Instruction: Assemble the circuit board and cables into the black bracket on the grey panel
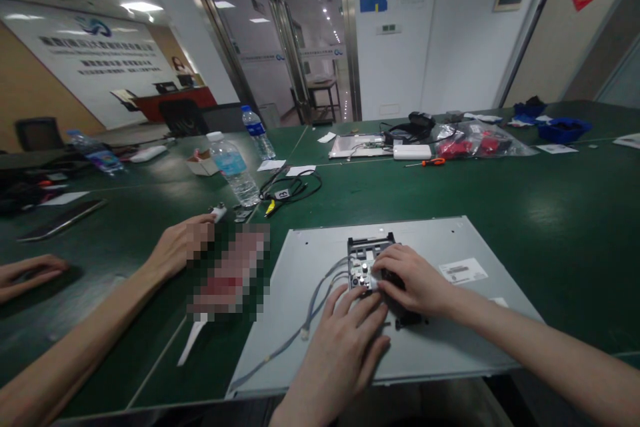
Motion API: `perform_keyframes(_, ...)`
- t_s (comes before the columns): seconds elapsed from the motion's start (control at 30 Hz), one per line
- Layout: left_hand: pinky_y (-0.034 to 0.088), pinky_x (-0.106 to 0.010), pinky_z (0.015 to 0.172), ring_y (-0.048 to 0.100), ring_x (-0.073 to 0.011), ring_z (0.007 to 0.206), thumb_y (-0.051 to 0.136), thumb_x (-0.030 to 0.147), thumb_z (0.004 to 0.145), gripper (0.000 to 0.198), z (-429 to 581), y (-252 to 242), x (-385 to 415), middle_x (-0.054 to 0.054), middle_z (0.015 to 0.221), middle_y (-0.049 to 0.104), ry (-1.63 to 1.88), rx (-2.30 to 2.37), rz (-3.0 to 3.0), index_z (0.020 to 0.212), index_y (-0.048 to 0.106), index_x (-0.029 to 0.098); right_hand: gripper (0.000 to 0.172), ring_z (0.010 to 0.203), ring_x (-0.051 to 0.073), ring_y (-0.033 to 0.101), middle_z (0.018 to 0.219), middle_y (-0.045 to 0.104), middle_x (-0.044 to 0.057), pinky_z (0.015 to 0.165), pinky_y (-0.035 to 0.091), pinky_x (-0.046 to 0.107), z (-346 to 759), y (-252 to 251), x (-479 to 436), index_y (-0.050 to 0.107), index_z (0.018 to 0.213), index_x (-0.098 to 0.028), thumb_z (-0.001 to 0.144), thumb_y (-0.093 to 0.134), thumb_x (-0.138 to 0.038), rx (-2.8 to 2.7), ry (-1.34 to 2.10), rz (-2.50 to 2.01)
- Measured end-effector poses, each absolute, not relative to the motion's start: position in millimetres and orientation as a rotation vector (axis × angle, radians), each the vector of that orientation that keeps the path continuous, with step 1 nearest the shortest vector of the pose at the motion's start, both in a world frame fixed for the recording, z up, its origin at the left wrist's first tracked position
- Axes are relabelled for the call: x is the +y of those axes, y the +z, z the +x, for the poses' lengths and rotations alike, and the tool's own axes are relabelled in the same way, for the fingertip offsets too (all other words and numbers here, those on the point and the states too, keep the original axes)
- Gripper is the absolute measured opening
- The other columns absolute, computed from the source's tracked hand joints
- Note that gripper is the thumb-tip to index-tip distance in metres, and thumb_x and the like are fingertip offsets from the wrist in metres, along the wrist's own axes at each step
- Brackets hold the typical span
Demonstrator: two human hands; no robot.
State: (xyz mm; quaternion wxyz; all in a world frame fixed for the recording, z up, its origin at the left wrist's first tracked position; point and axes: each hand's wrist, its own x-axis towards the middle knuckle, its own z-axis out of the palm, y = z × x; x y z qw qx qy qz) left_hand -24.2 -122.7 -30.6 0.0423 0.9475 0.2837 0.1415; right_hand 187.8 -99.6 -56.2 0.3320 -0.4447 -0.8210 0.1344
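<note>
Head view: from my remote seat, I see a pale, flat panel (290, 293) lying on a green table, close to the wearer's body, probably so both hands reach its middle easily. There, a small circuit board (363, 271) sits at a black frame (371, 241). My left hand (354, 337) is loosely spread, fingertips at the board's near edge, seemingly to steady it, thumb apart and clasping nothing. My right hand (413, 278) bends over the board's right side; its fingers hide the contact, so I cannot tell whether they pinch it. Grey cables (306, 329) trail left from the board across the panel, away from my right hand. Further left, another person's hand (200, 238) is at a small white piece (219, 213), well apart from the board.
</note>
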Motion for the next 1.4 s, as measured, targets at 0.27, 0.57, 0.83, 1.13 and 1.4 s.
perform_keyframes(0.27, 0.034, -0.051, 0.109, 0.052, -0.0254, 0.120, 0.054, 0.032, 0.094, 0.031, -23.9, -31.5, -121.8, -0.002, 0.124, 0.063, 0.436, 0.867, 2.896, 0.124, 0.059, 0.027, 0.022, 0.102, 0.023, 0.054, 0.106, 0.063, 0.009, 0.091, 0.045, 0.041, 188.3, -55.0, -100.9, 0.062, 0.104, -0.017, 0.083, 0.062, -0.015, -2.178, 0.318, -1.171)
perform_keyframes(0.57, 0.034, -0.053, 0.109, 0.052, -0.0265, 0.119, 0.054, 0.030, 0.093, 0.030, -23.5, -30.4, -121.9, -0.003, 0.123, 0.063, 0.427, 0.861, 2.880, 0.123, 0.060, 0.026, 0.025, 0.102, 0.024, 0.054, 0.107, 0.061, 0.009, 0.090, 0.045, 0.042, 189.6, -55.6, -102.3, 0.064, 0.105, -0.019, 0.081, 0.064, -0.018, -2.199, 0.288, -1.174)
perform_keyframes(0.83, 0.034, -0.052, 0.109, 0.054, -0.0246, 0.114, 0.055, 0.028, 0.093, 0.030, -23.2, -31.3, -122.8, -0.003, 0.116, 0.064, 0.434, 0.864, 2.861, 0.122, 0.059, 0.026, 0.024, 0.100, 0.024, 0.053, 0.106, 0.061, 0.008, 0.089, 0.045, 0.042, 187.9, -55.8, -103.2, 0.065, 0.104, -0.019, 0.080, 0.067, -0.020, -2.199, 0.288, -1.211)
perform_keyframes(1.13, 0.036, -0.050, 0.107, 0.056, -0.0250, 0.112, 0.054, 0.028, 0.092, 0.029, -21.6, -31.4, -122.4, -0.007, 0.118, 0.064, 0.514, 0.867, 2.868, 0.120, 0.060, 0.022, 0.022, 0.100, 0.024, 0.054, 0.105, 0.062, 0.008, 0.088, 0.045, 0.042, 187.1, -58.2, -102.3, 0.065, 0.103, -0.019, 0.081, 0.065, -0.019, -2.197, 0.267, -1.207)
perform_keyframes(1.4, 0.036, -0.050, 0.108, 0.055, -0.0258, 0.114, 0.057, 0.029, 0.091, 0.033, -20.9, -32.0, -122.3, -0.006, 0.120, 0.064, 0.503, 0.913, 2.823, 0.123, 0.060, 0.022, 0.023, 0.100, 0.024, 0.054, 0.105, 0.062, 0.009, 0.088, 0.045, 0.041, 186.9, -54.3, -103.5, 0.065, 0.104, -0.019, 0.080, 0.065, -0.018, -2.187, 0.283, -1.207)
